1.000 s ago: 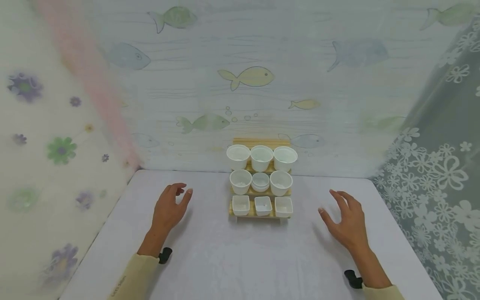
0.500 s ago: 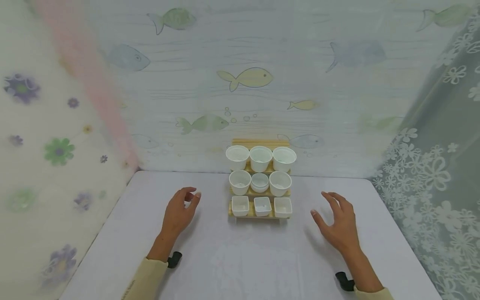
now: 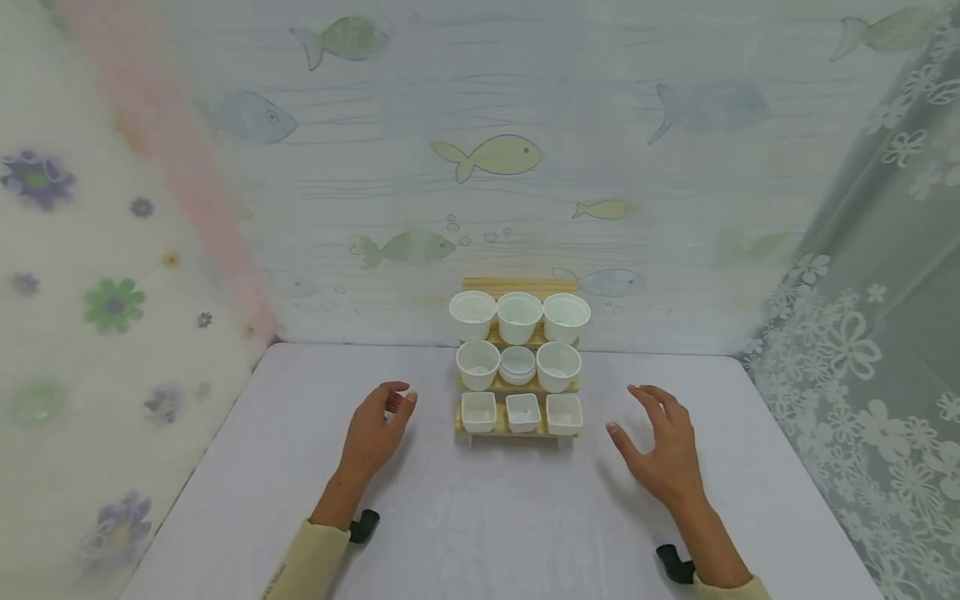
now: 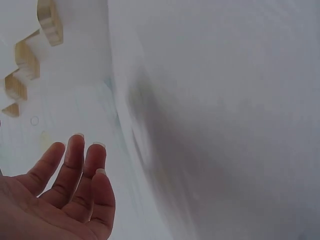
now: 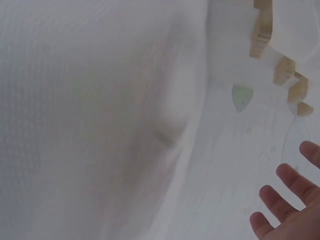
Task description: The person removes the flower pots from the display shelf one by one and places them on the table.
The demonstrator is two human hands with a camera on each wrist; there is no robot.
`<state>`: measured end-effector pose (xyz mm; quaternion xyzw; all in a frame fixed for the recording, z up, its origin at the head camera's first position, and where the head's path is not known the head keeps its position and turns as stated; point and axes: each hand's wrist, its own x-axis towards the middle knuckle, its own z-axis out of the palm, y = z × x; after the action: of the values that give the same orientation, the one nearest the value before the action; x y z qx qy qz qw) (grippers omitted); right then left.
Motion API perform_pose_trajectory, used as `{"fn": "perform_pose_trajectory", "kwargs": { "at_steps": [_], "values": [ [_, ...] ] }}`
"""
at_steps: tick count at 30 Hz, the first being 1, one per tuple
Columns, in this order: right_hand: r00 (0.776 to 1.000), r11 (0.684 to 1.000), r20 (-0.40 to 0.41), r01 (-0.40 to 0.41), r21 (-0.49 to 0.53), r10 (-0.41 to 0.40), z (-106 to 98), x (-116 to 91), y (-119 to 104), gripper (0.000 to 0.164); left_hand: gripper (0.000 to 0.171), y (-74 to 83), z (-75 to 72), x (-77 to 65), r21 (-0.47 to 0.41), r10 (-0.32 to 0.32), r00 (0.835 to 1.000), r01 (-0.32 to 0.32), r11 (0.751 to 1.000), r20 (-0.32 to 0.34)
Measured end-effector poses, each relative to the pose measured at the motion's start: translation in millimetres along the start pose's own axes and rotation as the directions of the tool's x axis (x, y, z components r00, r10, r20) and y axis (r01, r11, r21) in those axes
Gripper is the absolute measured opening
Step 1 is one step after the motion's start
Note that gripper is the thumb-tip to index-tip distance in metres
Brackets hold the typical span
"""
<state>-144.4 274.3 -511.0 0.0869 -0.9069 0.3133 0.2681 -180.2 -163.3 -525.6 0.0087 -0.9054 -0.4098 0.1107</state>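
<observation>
A small tiered wooden rack point(image 3: 519, 285) stands on the white table, bearing three rows of white cups. Round cups fill the top row, among them a middle cup point(image 3: 519, 318). On the second tier a smaller round bowl point(image 3: 517, 365) sits between two larger cups. Square cups line the bottom tier, with one small square cup point(image 3: 522, 412) in the centre. My left hand point(image 3: 377, 433) hovers left of the rack, fingers loosely bent and holding nothing. To the rack's right, my right hand point(image 3: 662, 450) is held apart from it, fingers spread. Neither hand touches the rack.
Behind the table hangs a white cloth point(image 3: 337, 192) printed with fish. A flower-patterned cloth point(image 3: 112, 400) borders the left side, and a lace curtain point(image 3: 862, 375) the right. Black wrist mounts point(image 3: 365, 526) show below both hands.
Both hands have moved inward toward the rack, the left one rightward and the right one leftward. The rack and its cups stay in place.
</observation>
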Motion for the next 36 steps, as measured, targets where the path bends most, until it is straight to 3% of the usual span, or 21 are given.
{"fn": "perform_pose_trajectory", "kwargs": {
  "at_steps": [16, 28, 36],
  "values": [
    [1.000, 0.999, 0.016, -0.007, 0.050, 0.006, 13, -3, -17, 0.061, 0.044, 7.3, 24.0, -1.4, -0.162, -0.092, 0.992, 0.106, 0.981, 0.091],
    [1.000, 0.997, -0.001, 0.011, 0.075, -0.011, 21, 0, -23, 0.062, 0.041, 16.9, 39.9, -1.1, -0.288, -0.081, 0.983, 0.126, 0.949, 0.164],
    [1.000, 0.996, 0.009, -0.003, 0.092, 0.002, 25, 3, -26, 0.063, 0.043, 17.9, 46.1, 2.6, -0.395, -0.056, 0.974, 0.141, 0.908, 0.219]
  ]
}}
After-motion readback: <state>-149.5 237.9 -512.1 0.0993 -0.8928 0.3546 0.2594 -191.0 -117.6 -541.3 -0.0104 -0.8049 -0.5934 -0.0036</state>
